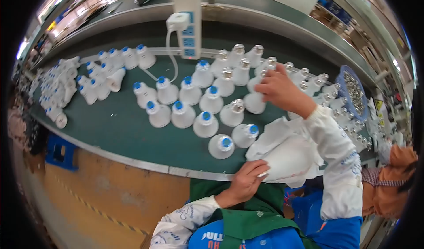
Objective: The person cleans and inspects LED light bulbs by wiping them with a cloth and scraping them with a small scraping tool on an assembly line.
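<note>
Over the rows of white light bulbs, my right hand (282, 91) reaches in with bent fingers at the top of one light bulb (255, 103). The fingers hide that bulb's top. Silver screw caps show on the neighbouring bulbs, such as one capped bulb (232, 113). Low at the table edge, my left hand (248, 181) is closed, with a small white bit at its fingertips that I cannot make out. It touches or nearly touches a crumpled white sheet (287, 158). Several bulbs with blue tops (206, 124) stand upright left of both hands.
A purple basket (365, 110) of small metal caps sits at the right, beside more capped bulbs. A white power strip (187, 32) with a plugged-in adapter (178, 22) stands at the back, its cable trailing among bulbs. More bulbs (57, 87) crowd the left end. A blue stool (61, 152) is below.
</note>
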Demonstrator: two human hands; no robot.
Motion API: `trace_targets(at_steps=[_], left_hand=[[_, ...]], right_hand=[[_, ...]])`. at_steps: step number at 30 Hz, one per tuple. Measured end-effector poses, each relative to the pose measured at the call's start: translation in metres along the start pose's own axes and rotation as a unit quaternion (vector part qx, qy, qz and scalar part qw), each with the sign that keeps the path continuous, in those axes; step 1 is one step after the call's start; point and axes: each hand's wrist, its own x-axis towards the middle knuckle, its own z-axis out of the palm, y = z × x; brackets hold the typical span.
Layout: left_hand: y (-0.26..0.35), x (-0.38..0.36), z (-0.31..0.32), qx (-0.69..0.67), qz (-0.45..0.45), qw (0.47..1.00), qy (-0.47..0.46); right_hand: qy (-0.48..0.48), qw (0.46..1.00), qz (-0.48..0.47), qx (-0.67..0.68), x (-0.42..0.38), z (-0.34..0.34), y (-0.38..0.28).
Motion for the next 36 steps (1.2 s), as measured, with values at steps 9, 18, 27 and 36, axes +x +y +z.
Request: trace_targets(at_steps=[9,18,27,36], left_hand=[[-0.003,-0.002,0.003,0.013,-0.008,1.000,-0.003],[0.005,-0.003,0.005,0.023,-0.062,0.998,0.024],[0.009,-0.007,0.009,0.018,-0.050,0.996,0.077],[0.020,0.027,0.006,0.006,0.009,1.000,0.028]], right_hand=[[-0.061,0.989,0.071,-0.115,-0.047,-0.010,-0.004],[0.026,0.987,0.068,0.147,-0.100,-0.050,-0.101],[0.084,0.965,0.160,0.190,-0.135,-0.011,-0.166],[0.067,0.971,0.123,0.195,-0.127,-0.008,-0.136]])
